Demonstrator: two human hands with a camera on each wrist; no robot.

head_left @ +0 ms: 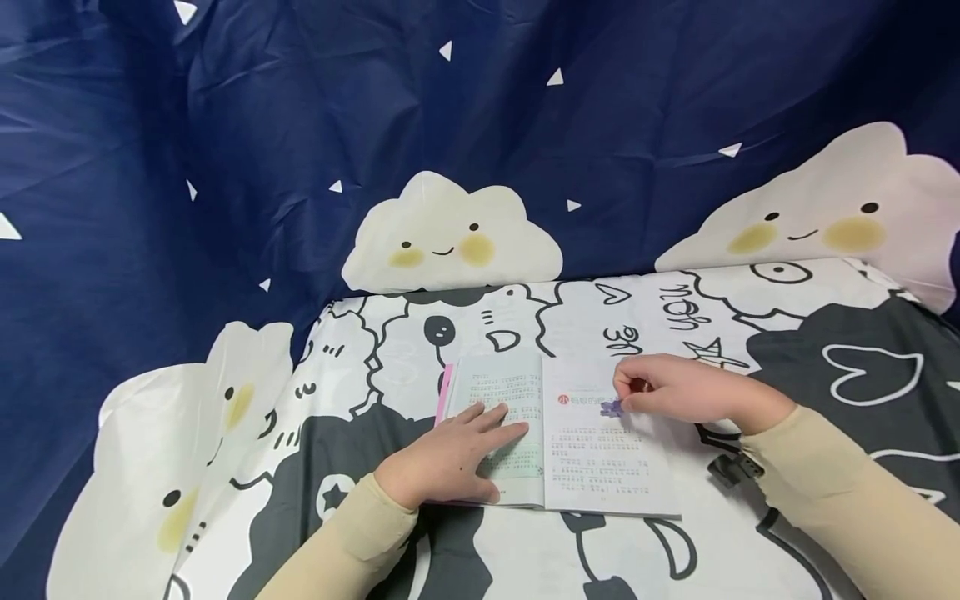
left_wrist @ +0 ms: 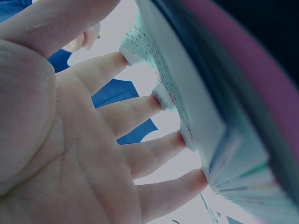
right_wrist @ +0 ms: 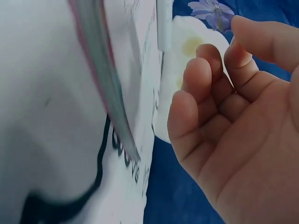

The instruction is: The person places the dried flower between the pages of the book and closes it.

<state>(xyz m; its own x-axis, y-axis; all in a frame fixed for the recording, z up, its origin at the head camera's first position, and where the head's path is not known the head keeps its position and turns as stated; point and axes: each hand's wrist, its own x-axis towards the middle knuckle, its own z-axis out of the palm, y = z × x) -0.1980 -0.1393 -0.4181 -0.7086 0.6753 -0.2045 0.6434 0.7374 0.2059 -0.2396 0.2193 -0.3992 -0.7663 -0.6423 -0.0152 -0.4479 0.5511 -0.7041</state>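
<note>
An open book (head_left: 600, 492) lies on the patterned cloth, with printed text on both pages and a pink edge showing at its left side. On the left page, my left hand (head_left: 453, 454) rests with its fingers spread. The left wrist view shows those fingertips touching the paper. Above the right page, my right hand (head_left: 678, 390) pinches a small purple flower (right_wrist: 212, 13) between thumb and forefinger. Its other fingers are curled in. In the head view the flower (head_left: 611, 408) covers part of the page heading; whether it touches the paper I cannot tell.
A black-and-white cartoon cloth (head_left: 540, 558) covers the surface under the book. Dark blue fabric (head_left: 480, 108) with white triangles and smiling clouds hangs behind and to the left. A small black device (head_left: 733, 469) sits at the right wrist.
</note>
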